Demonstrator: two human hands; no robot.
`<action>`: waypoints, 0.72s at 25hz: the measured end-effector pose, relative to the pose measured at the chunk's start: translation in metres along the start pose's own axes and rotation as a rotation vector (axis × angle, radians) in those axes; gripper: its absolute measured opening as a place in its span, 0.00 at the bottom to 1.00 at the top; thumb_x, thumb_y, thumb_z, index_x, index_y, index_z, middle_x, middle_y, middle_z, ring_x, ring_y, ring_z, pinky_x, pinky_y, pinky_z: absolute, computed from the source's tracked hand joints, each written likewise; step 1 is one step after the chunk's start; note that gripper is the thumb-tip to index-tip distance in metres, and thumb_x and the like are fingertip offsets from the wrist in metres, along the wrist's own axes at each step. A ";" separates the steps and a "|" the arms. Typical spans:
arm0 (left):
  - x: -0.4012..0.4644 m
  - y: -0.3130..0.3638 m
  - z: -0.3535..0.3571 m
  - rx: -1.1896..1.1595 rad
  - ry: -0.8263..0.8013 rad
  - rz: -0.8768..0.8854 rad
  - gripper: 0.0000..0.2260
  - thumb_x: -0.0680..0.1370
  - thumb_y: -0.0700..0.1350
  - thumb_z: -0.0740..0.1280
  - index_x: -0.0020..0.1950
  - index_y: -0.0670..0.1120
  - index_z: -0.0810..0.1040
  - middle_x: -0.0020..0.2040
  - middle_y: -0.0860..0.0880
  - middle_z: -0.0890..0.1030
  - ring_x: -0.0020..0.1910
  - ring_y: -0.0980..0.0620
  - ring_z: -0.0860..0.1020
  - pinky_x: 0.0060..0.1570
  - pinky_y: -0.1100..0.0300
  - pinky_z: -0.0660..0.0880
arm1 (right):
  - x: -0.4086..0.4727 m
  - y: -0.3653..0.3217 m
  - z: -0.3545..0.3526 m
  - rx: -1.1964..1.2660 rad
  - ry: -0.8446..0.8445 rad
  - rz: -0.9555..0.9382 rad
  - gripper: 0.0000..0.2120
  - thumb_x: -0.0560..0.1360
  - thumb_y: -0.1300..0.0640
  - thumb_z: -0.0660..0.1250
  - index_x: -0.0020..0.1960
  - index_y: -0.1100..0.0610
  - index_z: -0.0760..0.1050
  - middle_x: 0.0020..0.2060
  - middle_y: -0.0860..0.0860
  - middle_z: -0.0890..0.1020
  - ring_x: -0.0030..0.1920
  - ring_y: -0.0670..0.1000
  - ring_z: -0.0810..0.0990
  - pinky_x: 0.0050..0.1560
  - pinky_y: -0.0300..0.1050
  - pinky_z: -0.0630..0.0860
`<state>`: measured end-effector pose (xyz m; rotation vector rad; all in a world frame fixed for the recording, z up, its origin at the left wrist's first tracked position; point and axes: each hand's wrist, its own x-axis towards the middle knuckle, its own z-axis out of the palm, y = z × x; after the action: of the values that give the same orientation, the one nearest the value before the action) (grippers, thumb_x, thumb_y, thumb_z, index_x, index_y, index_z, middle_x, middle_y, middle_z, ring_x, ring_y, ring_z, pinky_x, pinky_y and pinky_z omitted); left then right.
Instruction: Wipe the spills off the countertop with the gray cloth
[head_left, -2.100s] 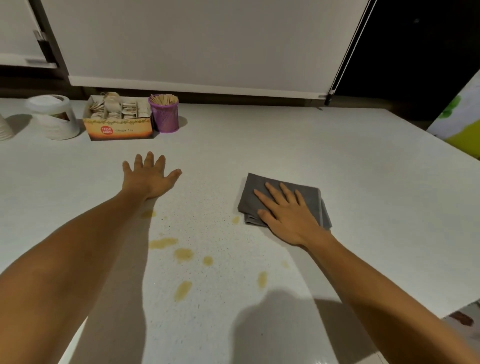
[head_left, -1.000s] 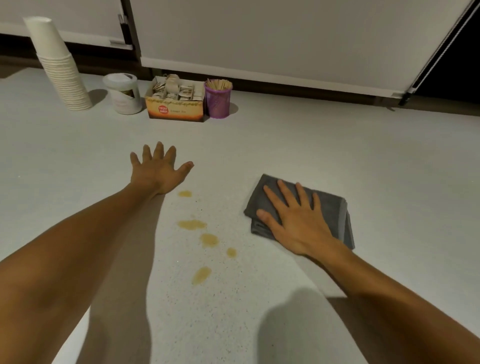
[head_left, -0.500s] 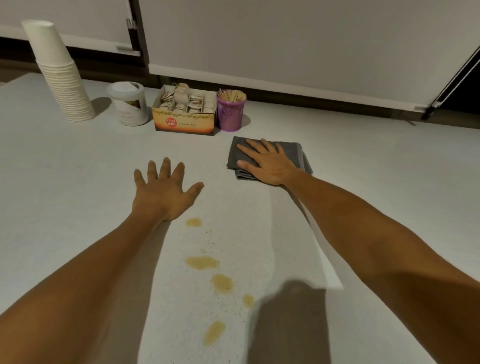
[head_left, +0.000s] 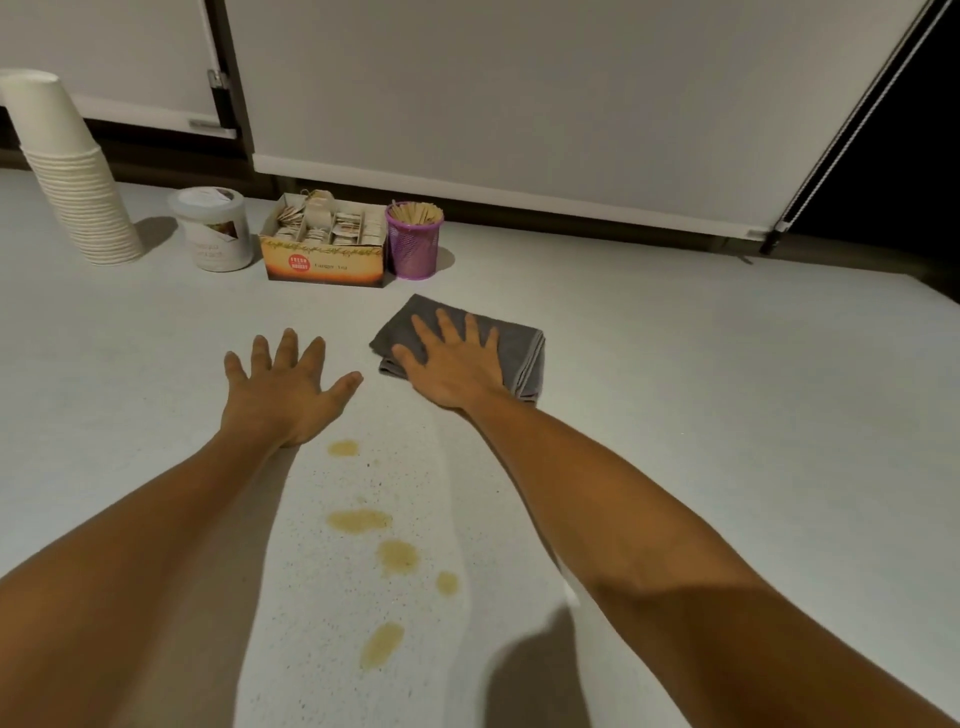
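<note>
The folded gray cloth (head_left: 522, 345) lies flat on the white countertop (head_left: 727, 441), in front of the purple cup. My right hand (head_left: 454, 366) presses down on the cloth with its palm, fingers spread. My left hand (head_left: 283, 395) rests flat on the counter just left of the cloth, fingers apart, holding nothing. Several yellow-brown spills (head_left: 358, 519) run in a line between my forearms, from near my left wrist toward me. The cloth sits beyond the spills and does not touch them.
At the back left stand a stack of white paper cups (head_left: 72, 171), a white tub (head_left: 213, 228), an open box of tea bags (head_left: 324, 249) and a purple mesh cup of wooden sticks (head_left: 414, 241). White cabinet doors (head_left: 493, 104) rise behind the counter.
My right hand slid the cloth away from me, from beside the spills up toward the purple cup, and now holds it there. My left hand has stayed flat on the counter.
</note>
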<state>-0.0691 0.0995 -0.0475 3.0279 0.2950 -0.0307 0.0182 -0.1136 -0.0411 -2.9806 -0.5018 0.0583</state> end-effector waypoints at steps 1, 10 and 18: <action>-0.002 0.001 -0.001 0.006 0.001 0.001 0.45 0.68 0.77 0.34 0.79 0.54 0.47 0.81 0.45 0.46 0.79 0.38 0.44 0.73 0.35 0.42 | -0.014 0.002 0.001 0.001 -0.004 -0.021 0.38 0.77 0.27 0.38 0.83 0.42 0.45 0.83 0.49 0.46 0.81 0.63 0.42 0.74 0.70 0.35; -0.035 0.003 -0.002 0.000 -0.025 0.014 0.37 0.76 0.69 0.39 0.80 0.51 0.49 0.81 0.44 0.47 0.79 0.38 0.46 0.75 0.38 0.45 | -0.175 0.027 0.000 0.022 0.005 -0.132 0.35 0.79 0.27 0.40 0.83 0.39 0.45 0.83 0.46 0.44 0.81 0.58 0.39 0.74 0.64 0.30; -0.084 -0.005 0.007 -0.033 0.005 0.025 0.34 0.78 0.67 0.42 0.79 0.52 0.52 0.81 0.45 0.50 0.79 0.40 0.49 0.75 0.41 0.48 | -0.319 0.052 -0.007 0.024 0.013 -0.220 0.34 0.80 0.27 0.40 0.82 0.39 0.44 0.83 0.45 0.44 0.81 0.54 0.36 0.75 0.64 0.31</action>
<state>-0.1529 0.0875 -0.0521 2.9993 0.2550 -0.0159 -0.2660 -0.2684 -0.0342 -2.8802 -0.8165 0.0246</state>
